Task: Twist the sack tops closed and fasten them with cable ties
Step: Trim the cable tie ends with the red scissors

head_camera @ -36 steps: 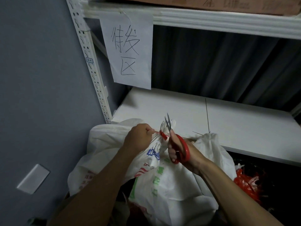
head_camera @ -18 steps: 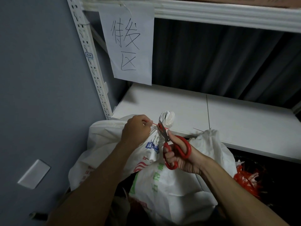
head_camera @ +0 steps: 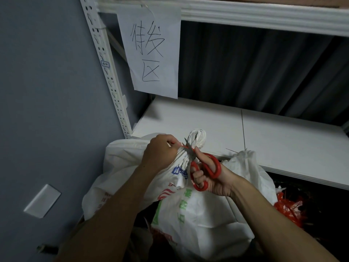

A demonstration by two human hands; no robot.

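A white woven sack [head_camera: 198,214] with green, blue and red print stands in front of me, its twisted top [head_camera: 197,137] bunched upright. A thin red cable tie [head_camera: 178,145] circles the neck. My left hand [head_camera: 160,151] pinches the tie's loose tail, pulled out to the left. My right hand [head_camera: 211,180] holds red-handled scissors [head_camera: 204,170] whose metal blades point up-left and sit on the tail beside the neck. A second white sack [head_camera: 251,167] with a gathered top stands just to the right, and a third [head_camera: 120,159] lies behind on the left.
A white shelf board [head_camera: 226,129] runs behind the sacks, under an upper shelf [head_camera: 245,14] on a perforated white upright [head_camera: 109,76]. A handwritten paper sign [head_camera: 151,52] hangs from it. A heap of red ties [head_camera: 289,207] lies in the dark space lower right. A grey wall [head_camera: 47,91] is close on the left.
The scissors have swung from upright above the sack neck down to the left, and their blades now meet the red tail that my left hand keeps taut.
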